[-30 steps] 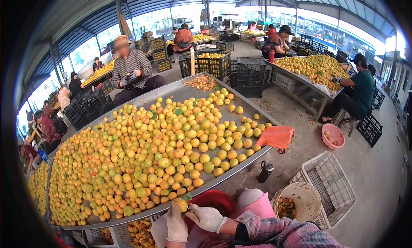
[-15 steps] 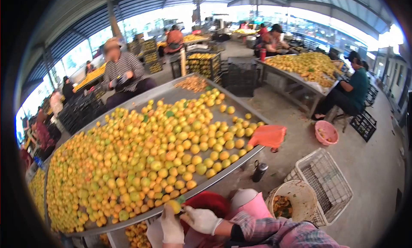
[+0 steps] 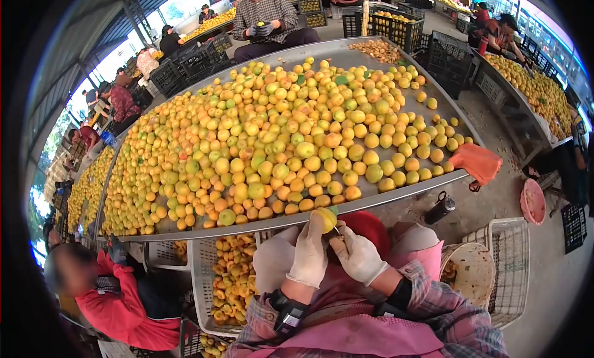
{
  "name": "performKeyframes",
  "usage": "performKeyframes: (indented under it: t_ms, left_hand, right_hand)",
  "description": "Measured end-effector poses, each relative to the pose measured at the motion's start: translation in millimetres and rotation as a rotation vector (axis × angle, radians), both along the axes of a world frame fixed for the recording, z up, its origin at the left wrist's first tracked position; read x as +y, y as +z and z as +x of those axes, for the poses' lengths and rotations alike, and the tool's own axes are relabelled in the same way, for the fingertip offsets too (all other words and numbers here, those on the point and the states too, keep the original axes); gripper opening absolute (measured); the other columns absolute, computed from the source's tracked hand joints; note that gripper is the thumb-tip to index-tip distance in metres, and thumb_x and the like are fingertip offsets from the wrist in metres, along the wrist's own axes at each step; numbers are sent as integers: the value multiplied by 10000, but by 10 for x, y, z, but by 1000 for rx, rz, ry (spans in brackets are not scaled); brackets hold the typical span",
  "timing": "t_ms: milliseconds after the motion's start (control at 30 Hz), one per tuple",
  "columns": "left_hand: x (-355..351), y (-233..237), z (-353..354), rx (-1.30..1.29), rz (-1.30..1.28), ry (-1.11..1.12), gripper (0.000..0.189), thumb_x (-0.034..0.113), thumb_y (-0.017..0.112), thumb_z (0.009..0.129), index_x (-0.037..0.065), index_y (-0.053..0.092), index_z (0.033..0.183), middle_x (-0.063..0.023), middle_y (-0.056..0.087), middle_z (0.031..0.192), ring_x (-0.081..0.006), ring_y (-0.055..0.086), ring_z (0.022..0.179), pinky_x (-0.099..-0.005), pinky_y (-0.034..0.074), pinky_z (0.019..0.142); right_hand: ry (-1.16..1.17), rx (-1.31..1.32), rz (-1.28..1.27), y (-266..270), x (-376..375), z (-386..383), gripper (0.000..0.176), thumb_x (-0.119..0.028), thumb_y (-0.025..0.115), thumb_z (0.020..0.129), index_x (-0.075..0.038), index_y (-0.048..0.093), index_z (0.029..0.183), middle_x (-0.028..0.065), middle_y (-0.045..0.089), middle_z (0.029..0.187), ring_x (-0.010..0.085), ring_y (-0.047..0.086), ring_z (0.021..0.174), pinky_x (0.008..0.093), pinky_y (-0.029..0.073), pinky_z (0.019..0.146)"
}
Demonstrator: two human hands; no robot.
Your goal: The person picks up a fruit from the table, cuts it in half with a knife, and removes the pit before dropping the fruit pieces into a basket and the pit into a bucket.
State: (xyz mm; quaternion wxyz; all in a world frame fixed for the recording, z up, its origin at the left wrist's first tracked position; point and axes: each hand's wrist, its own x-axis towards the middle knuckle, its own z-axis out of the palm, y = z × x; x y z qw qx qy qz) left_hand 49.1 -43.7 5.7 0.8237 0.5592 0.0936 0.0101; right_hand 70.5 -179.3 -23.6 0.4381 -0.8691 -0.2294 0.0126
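In a white glove, my left hand (image 3: 311, 253) is closed around a yellow apricot (image 3: 328, 220) just in front of the table's near edge. My right hand (image 3: 359, 254), also gloved, pinches a small thin blade (image 3: 336, 228) against the fruit; its handle is hidden in the fingers. A green leaf (image 3: 333, 209) shows behind the apricot. Beneath and behind my hands, a red bowl (image 3: 370, 228) is partly covered. Across the metal table (image 3: 396, 201) spreads a large heap of apricots (image 3: 266, 154).
A white crate (image 3: 201, 277) of split fruit stands at my left, beside a person in red (image 3: 133, 302). On my right are a dark flask (image 3: 440, 208), a white bucket (image 3: 479, 265) and another crate (image 3: 516, 259). An orange cloth (image 3: 477, 163) hangs at the table corner.
The view has swung left and down, so the table sits higher and the left crate and nearby person now show. Both hands stay together at the apricot.
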Motion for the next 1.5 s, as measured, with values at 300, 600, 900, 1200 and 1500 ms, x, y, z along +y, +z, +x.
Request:
performKeyframes:
  t_ms: [300, 600, 900, 1200, 1500]
  left_hand:
    - [40, -173, 57, -24, 66, 115, 438, 392, 536, 987, 13, 558, 1206, -66, 619, 1084, -158, 578, 1004, -278, 440, 895]
    - [58, -294, 30, 26, -140, 49, 391, 328, 551, 986, 7, 543, 1208, -55, 613, 1065, -136, 577, 975, -256, 464, 830]
    - [41, -174, 8, 31, 51, 148, 253, 124, 580, 952, -9, 555, 1165, -41, 619, 1015, -103, 562, 919, -235, 455, 831]
    - [86, -236, 1, -147, 612, 184, 225, 102, 519, 964, -29, 559, 1142, -164, 637, 1050, -271, 616, 965, -325, 491, 811]
    - [33, 79, -30, 39, 399, 30, 307, 215, 515, 999, -32, 536, 1181, -86, 602, 1074, -161, 567, 948, -293, 471, 840]
  right_hand:
    - [31, 56, 55, -13, 13, 73, 383, -367, 496, 969, -28, 531, 1144, 219, 630, 739, 420, 621, 702, 505, 485, 592]
    - [28, 108, 23, 28, -11, 35, 365, -279, 537, 963, 37, 532, 1145, 262, 627, 824, 445, 620, 795, 474, 487, 640]
    - [70, 161, -24, 94, 5, 28, 361, -292, 532, 969, 33, 532, 1125, 253, 639, 838, 431, 631, 818, 454, 491, 659]
    - [62, 115, 118, -13, -1, 26, 360, -320, 516, 963, 15, 556, 1091, 250, 640, 800, 433, 626, 761, 504, 492, 647]
    - [30, 45, 173, -74, 5, 61, 409, -359, 505, 968, 5, 520, 1154, 224, 634, 759, 421, 627, 742, 499, 489, 628]
